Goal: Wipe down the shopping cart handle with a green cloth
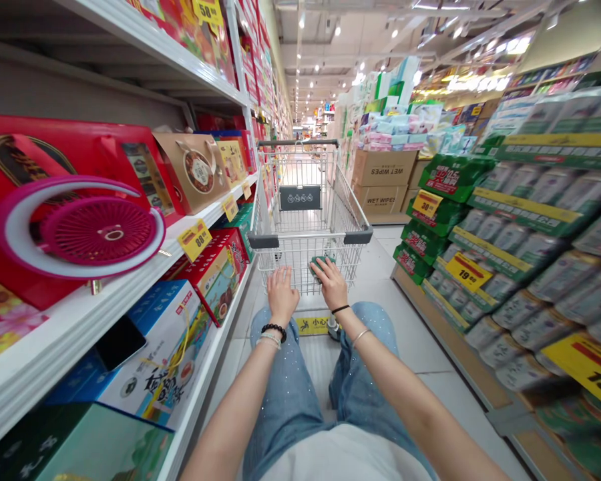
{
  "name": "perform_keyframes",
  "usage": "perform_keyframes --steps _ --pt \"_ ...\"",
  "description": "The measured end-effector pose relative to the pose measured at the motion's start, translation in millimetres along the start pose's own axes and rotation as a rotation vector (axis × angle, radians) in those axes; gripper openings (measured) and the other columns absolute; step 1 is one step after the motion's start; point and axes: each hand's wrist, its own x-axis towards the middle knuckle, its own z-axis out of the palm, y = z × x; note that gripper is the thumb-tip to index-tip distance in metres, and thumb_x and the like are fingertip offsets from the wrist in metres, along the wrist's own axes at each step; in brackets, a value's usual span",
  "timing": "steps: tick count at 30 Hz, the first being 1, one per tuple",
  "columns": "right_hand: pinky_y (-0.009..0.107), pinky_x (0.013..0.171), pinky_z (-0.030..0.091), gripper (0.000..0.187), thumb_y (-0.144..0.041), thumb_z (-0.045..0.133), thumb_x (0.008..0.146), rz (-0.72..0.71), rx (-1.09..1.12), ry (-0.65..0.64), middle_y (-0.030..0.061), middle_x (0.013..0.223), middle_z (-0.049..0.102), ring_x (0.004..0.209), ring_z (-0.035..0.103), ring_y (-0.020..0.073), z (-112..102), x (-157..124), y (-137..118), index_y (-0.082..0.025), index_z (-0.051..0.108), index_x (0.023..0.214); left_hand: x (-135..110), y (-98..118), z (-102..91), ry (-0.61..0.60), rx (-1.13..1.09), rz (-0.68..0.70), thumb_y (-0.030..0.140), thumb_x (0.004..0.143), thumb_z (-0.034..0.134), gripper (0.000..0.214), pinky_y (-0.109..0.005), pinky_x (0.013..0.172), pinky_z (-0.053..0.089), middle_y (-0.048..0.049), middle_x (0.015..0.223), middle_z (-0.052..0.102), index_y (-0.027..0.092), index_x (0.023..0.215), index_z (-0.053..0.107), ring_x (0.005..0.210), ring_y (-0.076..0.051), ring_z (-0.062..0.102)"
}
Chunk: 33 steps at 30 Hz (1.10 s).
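"What are your hands up to right now?"

"I'm resting my left hand [282,294] on the near wires of the cart [300,247], its fingers [279,275] lying loose, not clenching. My right hand [333,287] is lying over a green thing [312,269], but I can't tell whether those fingers [325,270] are gripping it or only covering it."

"Where's that green thing sitting?"

"It's sitting right under my palm, against the wires. I can't tell whether it's inside the cart or on its edge."

"How much is in the cart?"

"I'm counting just that one thing."

"And what's around you?"

"A shelf [80,321] is running along my left, holding one pink fan [100,232]. Two wet wipes cartons [383,177] are standing ahead on my right, and I'm counting at least seven yellow price tags [195,239]."
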Motion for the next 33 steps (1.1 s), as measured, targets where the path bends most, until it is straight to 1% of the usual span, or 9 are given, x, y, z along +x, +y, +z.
perform_keyframes --steps 3,5,11,16,21,24,28,31,33 --pt "0.045 0.12 0.033 0.062 0.003 0.037 0.088 -0.007 0.002 0.016 0.0023 0.146 0.054 0.144 0.039 0.0194 -3.3 12.3 -2.7 -0.029 0.058 0.137 -0.9 1.2 1.4 0.008 -0.014 0.009 0.011 0.074 0.051 0.069 -0.047 0.121 0.027 -0.0108 0.149 0.05 0.014 0.143 0.048 0.141 -0.028 0.04" --pt "0.046 0.121 0.03 0.061 0.003 0.037 0.088 -0.001 -0.002 0.005 0.0027 0.147 0.053 0.144 0.038 0.02 -1.4 13.4 -3.5 -0.028 0.058 0.137 -1.5 1.8 3.3 0.013 -0.022 0.017 0.011 0.074 0.051 0.068 -0.049 0.121 0.028 -0.0113 0.149 0.05 0.013 0.142 0.049 0.14 -0.028 0.041" --pt "0.048 0.118 0.036 0.062 0.005 0.039 0.084 0.043 0.019 -0.023 0.0051 0.142 0.058 0.143 0.04 0.021 3.7 -7.5 -3.3 -0.025 0.06 0.134 -4.4 6.7 10.7 0.019 -0.028 0.051 0.011 0.074 0.052 0.068 -0.049 0.121 0.028 -0.0124 0.146 0.053 0.013 0.142 0.049 0.14 -0.028 0.041" --pt "0.049 0.12 0.033 0.06 0.003 0.039 0.087 0.028 0.029 0.079 0.004 0.141 0.059 0.144 0.039 0.0202 -7.2 -3.6 3.4 -0.028 0.061 0.134 -10.6 18.3 12.6 0.02 -0.036 0.079 0.008 0.075 0.052 0.067 -0.048 0.121 0.028 -0.012 0.144 0.054 0.014 0.142 0.048 0.139 -0.027 0.043" --pt "0.046 0.118 0.037 0.06 0.003 0.036 0.088 -0.006 0.021 0.1 0.0039 0.138 0.062 0.142 0.042 0.0192 -22.5 -9.6 11.1 -0.027 0.061 0.134 -15.8 27.6 12.4 0.022 -0.039 0.07 0.007 0.077 0.051 0.067 -0.049 0.12 0.028 -0.0117 0.145 0.054 0.016 0.143 0.047 0.138 -0.026 0.043" --pt "0.044 0.118 0.037 0.058 0.001 0.035 0.09 -0.048 0.011 0.11 0.0034 0.139 0.061 0.142 0.042 0.0188 -28.2 -5.4 11.4 -0.028 0.06 0.134 -17.1 28.1 14.3 0.019 -0.049 0.079 0.006 0.076 0.05 0.069 -0.049 0.12 0.028 -0.0118 0.147 0.052 0.016 0.144 0.045 0.139 -0.026 0.042" --pt "0.046 0.119 0.035 0.052 -0.004 0.037 0.093 -0.075 -0.005 0.058 0.0031 0.141 0.06 0.142 0.042 0.02 -18.6 -0.1 10.1 -0.028 0.063 0.132 -17.1 26.0 17.1 0.028 -0.056 0.088 0.007 0.077 0.051 0.068 -0.05 0.12 0.028 -0.0128 0.146 0.052 0.015 0.144 0.045 0.14 -0.027 0.041" --pt "0.046 0.118 0.037 0.052 -0.003 0.037 0.092 -0.069 0.001 0.01 0.0039 0.138 0.062 0.14 0.044 0.0195 -7.6 -8.7 8.2 -0.027 0.064 0.13 -15.2 23.8 18.8 0.038 -0.062 0.095 0.008 0.076 0.051 0.066 -0.05 0.119 0.031 -0.0131 0.145 0.053 0.015 0.142 0.047 0.139 -0.028 0.042" --pt "0.045 0.116 0.04 0.055 -0.001 0.037 0.09 -0.056 0.012 -0.003 0.0041 0.135 0.064 0.138 0.047 0.0193 -5.6 -12.7 6.0 -0.026 0.064 0.131 -12.9 21.9 19.9 0.042 -0.07 0.098 0.008 0.076 0.051 0.065 -0.049 0.118 0.033 -0.0137 0.144 0.054 0.014 0.14 0.048 0.138 -0.028 0.043"
